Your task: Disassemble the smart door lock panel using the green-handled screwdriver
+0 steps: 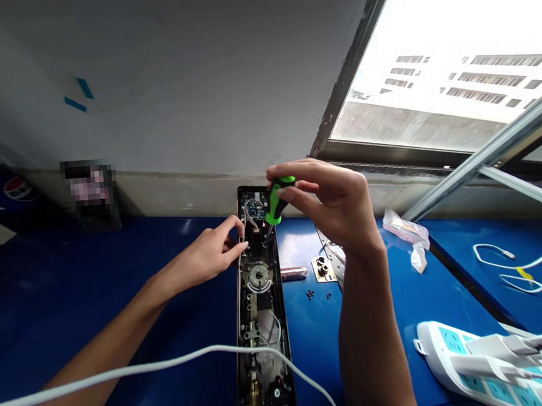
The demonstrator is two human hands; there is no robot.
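Observation:
A long black door lock housing (261,310) lies open on the blue table, showing a blue circuit board at its far end, a round part mid-way and a brass cylinder at the near end. My right hand (334,201) grips a green and black screwdriver (276,202) from above. Its shaft points down at a screw spot beside the dark block below the board. My left hand (216,248) holds the housing's left edge, with index finger and thumb bent over it. A thin wire runs near those fingertips.
Small black screws (311,294), a metal plate with a round part (324,269) and a brown cylinder (294,274) lie right of the housing. A white cable (171,363) crosses in front. A loaded power strip (480,361) and plastic wrapper (407,230) are at right.

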